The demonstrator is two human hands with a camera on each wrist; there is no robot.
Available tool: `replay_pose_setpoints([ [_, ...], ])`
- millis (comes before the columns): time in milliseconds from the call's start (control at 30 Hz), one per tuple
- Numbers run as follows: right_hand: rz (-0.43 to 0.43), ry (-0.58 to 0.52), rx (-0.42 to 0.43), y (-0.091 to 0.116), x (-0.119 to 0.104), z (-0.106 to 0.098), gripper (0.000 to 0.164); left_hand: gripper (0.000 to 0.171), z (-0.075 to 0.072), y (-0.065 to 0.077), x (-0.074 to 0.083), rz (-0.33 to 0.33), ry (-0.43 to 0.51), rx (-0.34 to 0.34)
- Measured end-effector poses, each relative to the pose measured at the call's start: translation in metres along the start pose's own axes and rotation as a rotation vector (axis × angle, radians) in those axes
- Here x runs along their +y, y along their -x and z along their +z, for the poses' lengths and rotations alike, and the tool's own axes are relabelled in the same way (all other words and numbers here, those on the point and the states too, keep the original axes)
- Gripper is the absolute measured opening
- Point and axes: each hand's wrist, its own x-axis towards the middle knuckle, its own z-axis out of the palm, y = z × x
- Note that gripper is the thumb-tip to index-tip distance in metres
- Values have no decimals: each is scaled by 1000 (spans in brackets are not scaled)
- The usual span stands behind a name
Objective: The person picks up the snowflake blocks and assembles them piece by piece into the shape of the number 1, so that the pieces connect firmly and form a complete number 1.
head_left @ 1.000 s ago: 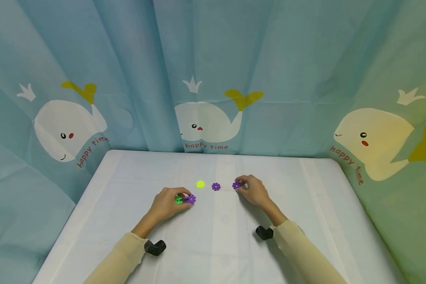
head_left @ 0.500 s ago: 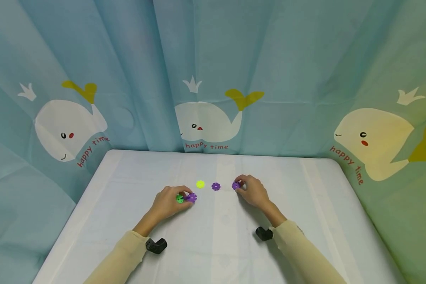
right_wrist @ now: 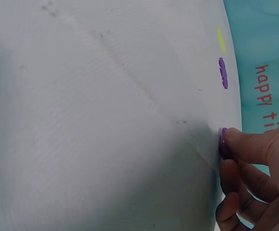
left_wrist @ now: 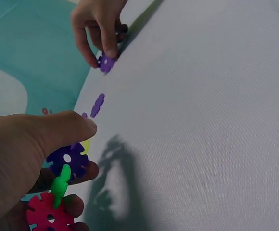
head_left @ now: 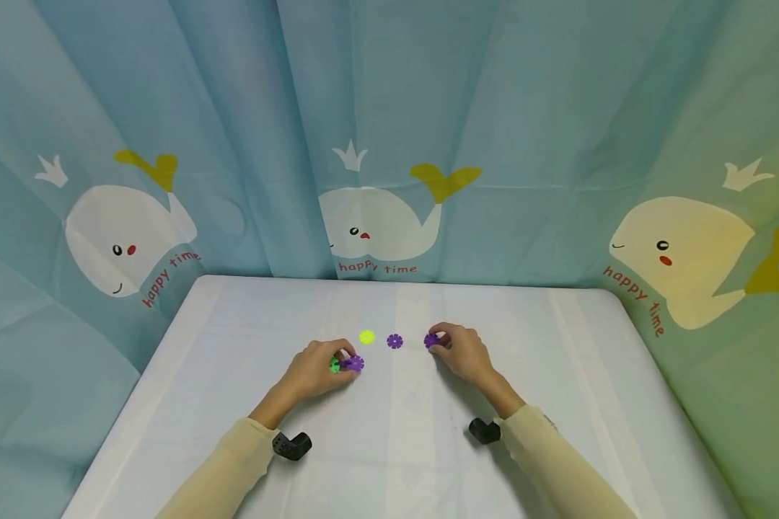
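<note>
My left hand [head_left: 314,371] grips a small chain of notched plastic snowflake discs, close over the table. In the left wrist view a dark purple disc [left_wrist: 57,156], a green disc [left_wrist: 59,186] and a red disc [left_wrist: 42,214] show joined edge to edge, partly hidden by the fingers. Thumb and fingers of my right hand [head_left: 467,355] pinch a single purple disc [head_left: 431,340]. Between the hands lie another purple disc [head_left: 394,342] and, just left of it, a yellow disc [head_left: 366,336], both flat on the cloth.
A white cloth covers the table [head_left: 526,317], whose far edge meets a blue curtain [head_left: 532,130] printed with whales. Black devices stick out at both wrists, the left one [head_left: 292,446] and the right one [head_left: 485,431], near the beige sleeves.
My left hand has shifted slightly to the right with its joined discs. The right hand stays in nearly the same spot, its purple disc turned a little. Both loose discs lie where they were.
</note>
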Motion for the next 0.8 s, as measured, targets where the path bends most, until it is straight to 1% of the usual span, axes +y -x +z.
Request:
replay_pose_setpoints([
  [100,-1,-29,8,0,1,0,30,27,0,0,0,-5,6,-21],
  [200,-25,-57,15,2,3,-2,29,27,-1,-1,2,-11,11,-38],
  [333,-65,-120,14,6,6,-7,29,27,-3,-2,5,-21,15,-64],
  [433,-82,-178,13,10,6,-11,29,27,-4,-3,7,-15,14,-80],
  [633,-119,-243,54,18,6,-22,31,27,-6,-5,9,-5,46,-89],
  [800,-114,-298,76,23,5,-32,32,27,-7,-7,11,15,67,-84],
])
